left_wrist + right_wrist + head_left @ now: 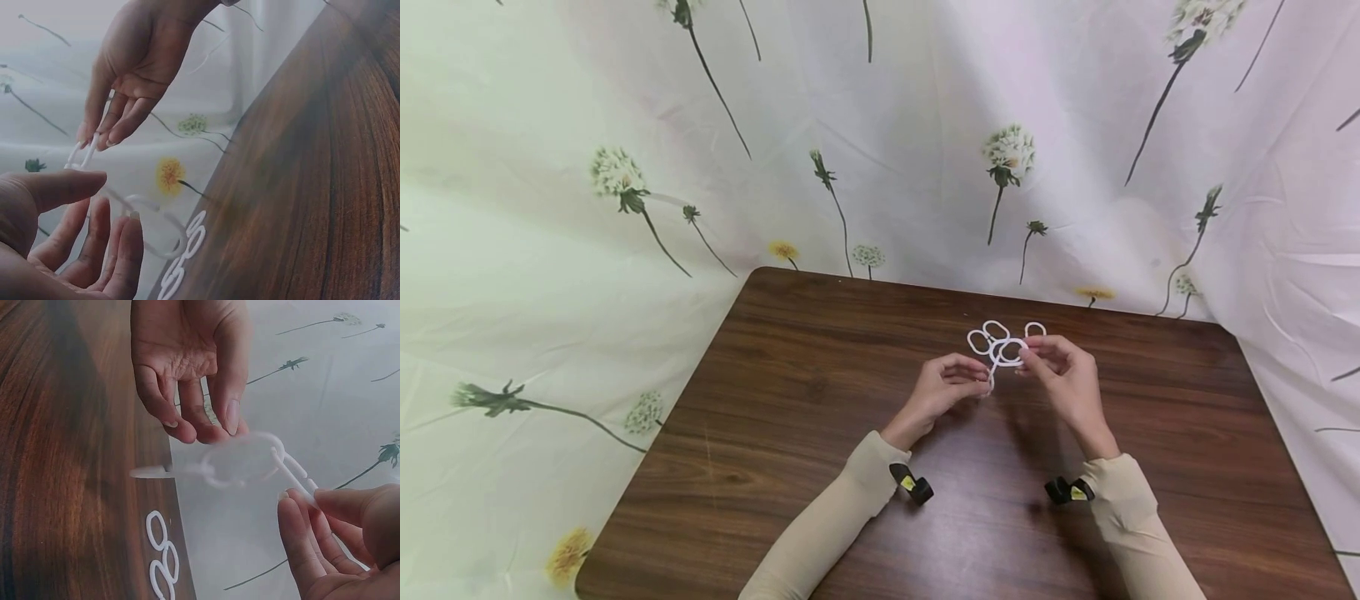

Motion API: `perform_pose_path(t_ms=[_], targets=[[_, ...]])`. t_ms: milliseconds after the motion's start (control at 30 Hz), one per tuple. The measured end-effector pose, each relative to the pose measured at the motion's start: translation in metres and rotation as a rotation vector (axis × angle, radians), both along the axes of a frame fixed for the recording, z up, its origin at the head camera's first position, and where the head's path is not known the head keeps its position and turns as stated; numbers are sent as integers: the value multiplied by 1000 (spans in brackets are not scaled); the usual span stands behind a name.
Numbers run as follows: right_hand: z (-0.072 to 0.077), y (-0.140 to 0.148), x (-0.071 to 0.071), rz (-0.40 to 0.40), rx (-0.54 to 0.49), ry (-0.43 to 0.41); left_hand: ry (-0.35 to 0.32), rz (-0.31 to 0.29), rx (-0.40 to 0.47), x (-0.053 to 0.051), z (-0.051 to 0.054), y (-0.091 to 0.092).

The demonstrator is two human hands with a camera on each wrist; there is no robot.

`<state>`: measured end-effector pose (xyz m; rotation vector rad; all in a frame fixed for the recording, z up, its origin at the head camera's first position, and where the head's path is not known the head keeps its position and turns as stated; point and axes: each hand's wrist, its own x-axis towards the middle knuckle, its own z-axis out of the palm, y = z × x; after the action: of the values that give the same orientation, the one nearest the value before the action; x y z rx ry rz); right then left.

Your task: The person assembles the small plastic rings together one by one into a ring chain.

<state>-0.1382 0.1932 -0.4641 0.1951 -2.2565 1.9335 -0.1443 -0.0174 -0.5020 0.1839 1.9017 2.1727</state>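
Observation:
White oval links hang joined between the two hands, above the back of the table. In the head view my left hand point(942, 390) pinches a thin link point(993, 372) seen nearly edge-on. My right hand point(1070, 385) grips the right side of the joined links with thumb and fingertips. The right wrist view shows my right hand point(350, 534) pinching a slanted link point(294, 474), which passes through a larger blurred link point(280, 445) beside the fingertips of my left hand point(194, 369). Both hands also show in the left wrist view, the left point(75, 250) nearer, the right point(147, 56) farther.
Several more white links point(172, 557) lie on the brown wooden table point(820, 400), near its back edge. Behind the table hangs a pale curtain point(910, 150) printed with dandelions. Black straps with cameras sit on both wrists.

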Motion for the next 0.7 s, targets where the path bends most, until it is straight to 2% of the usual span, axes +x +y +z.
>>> perform_pose_path(t_ms=[367, 700], targets=[[2, -3, -1, 27, -14, 10, -4, 71, 51, -5, 9, -2], [0, -6, 1, 49, 6, 21, 12, 96, 69, -10, 18, 0]])
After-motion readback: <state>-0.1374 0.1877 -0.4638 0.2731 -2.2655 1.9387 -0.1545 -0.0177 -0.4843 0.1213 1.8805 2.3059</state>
